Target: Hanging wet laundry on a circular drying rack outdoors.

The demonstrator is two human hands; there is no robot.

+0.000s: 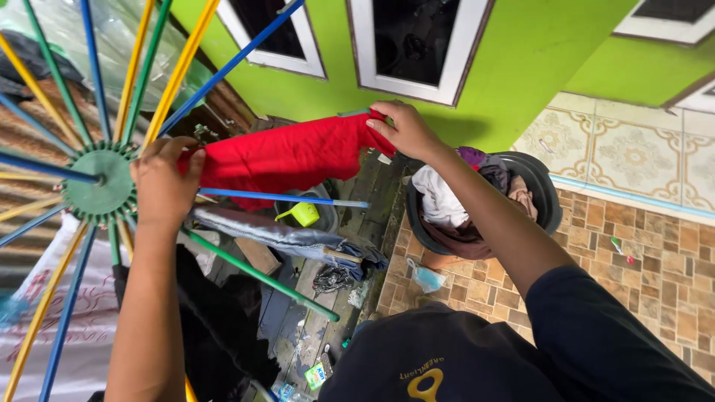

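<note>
- Two hands up in the head view, both on one red cloth [287, 155], stretched roughly level btw them, in front of the green wall [514, 74].
- Left hand [164, 182]: fingers curled shut round the cloth's left end, back of hand twd camera, just right of the green hub [100, 182] of a spoked drying rack.
- Right hand [406, 130]: thumb & fingers pinched on the cloth's upper right corner; arm runs down-right to a dark sleeve [596, 335].
- Cloth hangs slack in the middle, lower edge over a blue spoke [283, 198] (touching or just above it, can't tell).
- Rack spokes fan out from the hub in blue, yellow & green; a green spoke [261, 277] slants down-right below the left forearm.
- A grey folded garment [290, 240] is draped over the spokes below the red cloth; dark cloth hangs lower left, under the left arm.
- Black basin [547, 197] sits on the brick-pattern floor, right of the red cloth & behind the right forearm, holding a heap of laundry (white, purple, pinkish pieces).
- Small yellow-green scoop [304, 214] sits in a dark bucket, seen below the cloth.
- Two dark window panes w/ white frames [454, 74] in the green wall above the hands.
- Patterned tiles [633, 156] run along the wall base at right.
- Ground under the rack is littered w/ scraps & small wrappers.
- White banner w/ red marks [67, 320] lies lower left.
</note>
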